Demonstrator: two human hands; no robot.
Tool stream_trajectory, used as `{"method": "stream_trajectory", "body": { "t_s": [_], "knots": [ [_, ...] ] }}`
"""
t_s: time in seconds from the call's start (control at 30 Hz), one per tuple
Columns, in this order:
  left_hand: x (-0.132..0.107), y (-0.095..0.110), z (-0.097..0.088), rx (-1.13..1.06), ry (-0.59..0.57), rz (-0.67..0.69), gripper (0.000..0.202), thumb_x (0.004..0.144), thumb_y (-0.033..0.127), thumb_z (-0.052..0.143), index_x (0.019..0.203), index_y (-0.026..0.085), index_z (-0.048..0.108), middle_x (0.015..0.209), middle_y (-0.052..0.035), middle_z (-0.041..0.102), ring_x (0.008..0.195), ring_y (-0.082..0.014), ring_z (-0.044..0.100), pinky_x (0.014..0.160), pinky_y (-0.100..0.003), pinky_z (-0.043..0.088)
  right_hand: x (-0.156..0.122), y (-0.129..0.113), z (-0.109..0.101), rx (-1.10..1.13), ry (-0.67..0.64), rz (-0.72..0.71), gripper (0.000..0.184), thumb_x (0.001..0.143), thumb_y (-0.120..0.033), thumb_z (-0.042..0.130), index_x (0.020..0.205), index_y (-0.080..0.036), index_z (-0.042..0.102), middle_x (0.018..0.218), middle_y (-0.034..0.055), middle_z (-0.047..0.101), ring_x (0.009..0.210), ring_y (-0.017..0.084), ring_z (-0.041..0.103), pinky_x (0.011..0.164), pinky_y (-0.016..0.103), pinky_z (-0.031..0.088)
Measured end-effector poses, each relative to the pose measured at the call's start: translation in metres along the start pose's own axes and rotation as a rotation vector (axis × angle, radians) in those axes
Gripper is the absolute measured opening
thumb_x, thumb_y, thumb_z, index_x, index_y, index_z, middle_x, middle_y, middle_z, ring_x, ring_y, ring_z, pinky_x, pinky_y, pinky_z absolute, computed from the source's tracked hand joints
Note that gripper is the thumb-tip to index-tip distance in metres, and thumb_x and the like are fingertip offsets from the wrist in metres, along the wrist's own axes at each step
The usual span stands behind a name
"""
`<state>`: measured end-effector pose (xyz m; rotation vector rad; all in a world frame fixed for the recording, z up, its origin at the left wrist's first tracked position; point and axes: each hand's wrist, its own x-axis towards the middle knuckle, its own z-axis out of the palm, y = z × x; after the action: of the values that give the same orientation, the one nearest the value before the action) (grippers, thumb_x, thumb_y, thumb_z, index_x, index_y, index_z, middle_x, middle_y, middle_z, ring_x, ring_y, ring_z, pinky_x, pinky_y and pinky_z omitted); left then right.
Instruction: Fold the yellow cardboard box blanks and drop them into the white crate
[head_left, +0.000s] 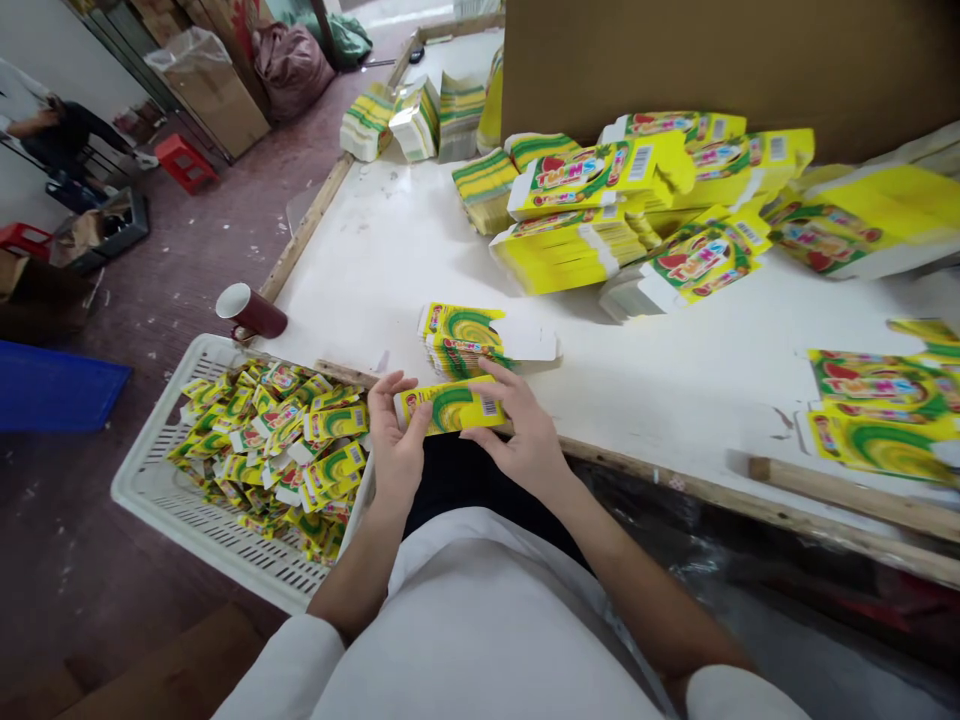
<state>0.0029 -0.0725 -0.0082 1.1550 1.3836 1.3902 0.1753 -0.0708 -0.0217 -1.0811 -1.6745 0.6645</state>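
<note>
I see the left hand (pixel 396 440) and right hand (pixel 529 436) gripping a box (pixel 450 408) by its ends. A stack (pixel 463 340) lies just beyond, a basket (pixel 195 535) near the left hand.

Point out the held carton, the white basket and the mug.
Held carton (pixel 456 408), head view: middle of its printed face.
White basket (pixel 199 537), head view: its rim.
Mug (pixel 264 315), head view: its dark red outer side.
</note>
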Motion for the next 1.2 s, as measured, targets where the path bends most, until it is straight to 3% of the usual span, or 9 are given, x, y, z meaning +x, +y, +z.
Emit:
{"method": "stream_trajectory", "body": {
  "t_s": [0.13,0.23,0.37,0.5,0.6,0.73,0.9,1.07,1.2],
  "knots": [
    [-0.001,-0.002,-0.006,0.016,-0.037,-0.040,0.037,0.088,0.032,0.073,0.121,0.026,0.059,0.115,-0.0037,0.064,0.109,-0.0159,0.063,0.098,-0.029,0.050,0.006,-0.006,0.006,0.001,-0.098,0.018,0.079,0.088,-0.036,0.076,0.155,-0.028,0.036,0.160,0.0176,0.042,0.151,0.034,0.040,0.121,0.060,0.039],
    [0.014,0.001,-0.040,0.185,0.126,0.046,0.033,0.086,0.033,0.074,0.114,0.023,0.061,0.108,-0.0034,0.066,0.103,-0.0177,0.065,0.099,-0.034,0.050,0.018,-0.003,-0.001,0.020,-0.116,-0.012,0.091,0.088,-0.043,0.075,0.161,-0.027,0.024,0.161,0.0179,0.040,0.149,0.034,0.041,0.118,0.056,0.044],
    [0.046,0.010,-0.119,0.669,0.419,0.194,0.035,0.082,0.029,0.072,0.115,0.020,0.062,0.110,-0.0078,0.068,0.114,-0.0279,0.062,0.113,-0.052,0.039,0.040,0.023,-0.010,-0.233,0.106,0.044,0.061,0.095,-0.034,0.064,0.152,-0.025,0.045,0.143,0.0159,0.060,0.132,0.035,0.056,0.114,0.057,0.044],
    [0.057,0.015,-0.164,1.053,0.491,0.196,0.039,0.077,0.038,0.076,0.110,0.019,0.067,0.139,-0.0173,0.058,0.141,-0.0416,0.043,0.121,-0.064,0.019,0.053,0.049,-0.005,-0.427,0.039,0.122,0.041,0.092,-0.021,0.063,0.133,-0.019,0.064,0.111,0.0146,0.073,0.104,0.035,0.065,0.097,0.055,0.050],
    [0.051,0.010,-0.141,0.835,0.417,0.212,0.041,0.081,0.045,0.074,0.113,0.020,0.066,0.130,-0.0130,0.064,0.131,-0.0337,0.054,0.114,-0.055,0.037,0.052,0.049,-0.003,-0.442,0.071,0.105,0.038,0.089,-0.019,0.064,0.126,-0.021,0.066,0.103,0.0123,0.071,0.098,0.033,0.064,0.092,0.052,0.051],
    [0.030,0.001,-0.063,0.233,0.173,0.192,0.053,0.081,0.051,0.076,0.124,0.026,0.058,0.125,-0.0097,0.063,0.115,-0.0233,0.063,0.096,-0.037,0.053,0.043,0.019,-0.010,-0.371,0.120,0.063,0.040,0.087,-0.019,0.069,0.126,-0.023,0.063,0.107,0.0112,0.067,0.099,0.032,0.063,0.094,0.052,0.053],
    [0.007,0.010,0.014,-0.243,-0.057,0.089,0.068,0.077,0.078,0.064,0.128,0.034,0.054,0.124,-0.0079,0.062,0.115,-0.0270,0.063,0.096,-0.042,0.054,0.017,-0.028,-0.005,-0.064,-0.109,-0.028,0.037,0.090,-0.013,0.063,0.125,-0.023,0.059,0.110,0.0099,0.064,0.104,0.027,0.064,0.091,0.043,0.058],
    [0.011,0.024,0.026,-0.457,0.001,0.014,0.051,0.089,0.077,0.042,0.097,0.029,0.059,0.080,-0.0014,0.053,0.073,-0.0179,0.057,0.078,-0.036,0.054,-0.006,-0.044,0.018,0.493,-0.248,0.087,0.045,0.089,-0.031,0.075,0.129,-0.026,0.055,0.114,0.0066,0.066,0.095,0.021,0.069,0.084,0.033,0.063],
    [0.012,0.023,0.025,-0.458,0.068,-0.045,0.061,0.079,0.085,0.054,0.092,0.026,0.062,0.077,-0.0008,0.055,0.068,-0.0156,0.055,0.070,-0.031,0.053,-0.006,-0.034,0.029,0.485,-0.178,0.186,0.043,0.087,-0.035,0.076,0.125,-0.024,0.059,0.111,0.0072,0.071,0.094,0.021,0.072,0.079,0.032,0.063]
  ]
}}
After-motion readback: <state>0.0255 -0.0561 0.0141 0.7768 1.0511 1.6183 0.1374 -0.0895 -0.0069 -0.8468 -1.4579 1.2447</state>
